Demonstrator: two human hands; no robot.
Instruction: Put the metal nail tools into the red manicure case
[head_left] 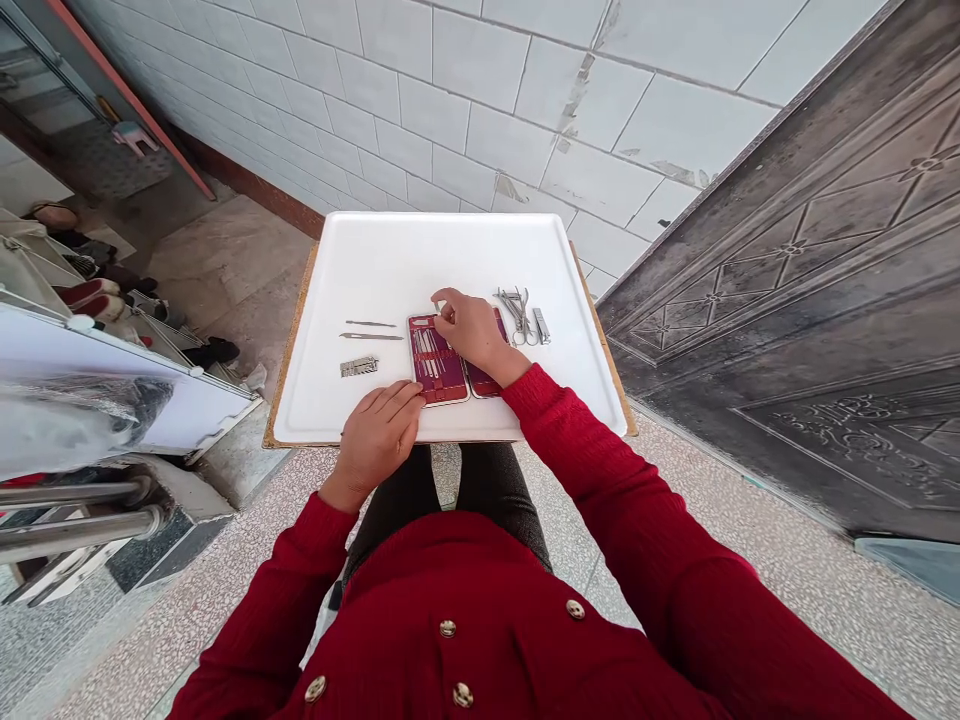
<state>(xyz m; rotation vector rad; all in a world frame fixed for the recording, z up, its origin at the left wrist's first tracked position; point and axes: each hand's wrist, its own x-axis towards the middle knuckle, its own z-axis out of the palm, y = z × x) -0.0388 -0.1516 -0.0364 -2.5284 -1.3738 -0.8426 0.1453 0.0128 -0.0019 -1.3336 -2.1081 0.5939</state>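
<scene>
A red and purple manicure case (450,392) lies unfolded on the white tray, with several slim metal tools (429,352) held under loops in its left half. My right hand (472,330) is over the upper middle of the case, thumb and forefinger pinched around a small shiny piece I cannot make out. It hides part of the right half. My left hand (379,430) lies at the case's lower left corner, fingers stretched out and tips touching its edge. Left of the case are two thin metal tools (371,336) and a nail clipper (359,366).
Scissors and plier-like nippers (514,312) lie right of the case beside another nail clipper (541,326). The white tray (442,250) rests on a brown board. Behind stands a tiled wall (480,110), with a dark patterned door (795,290) at right and a shoe rack (112,340) at left.
</scene>
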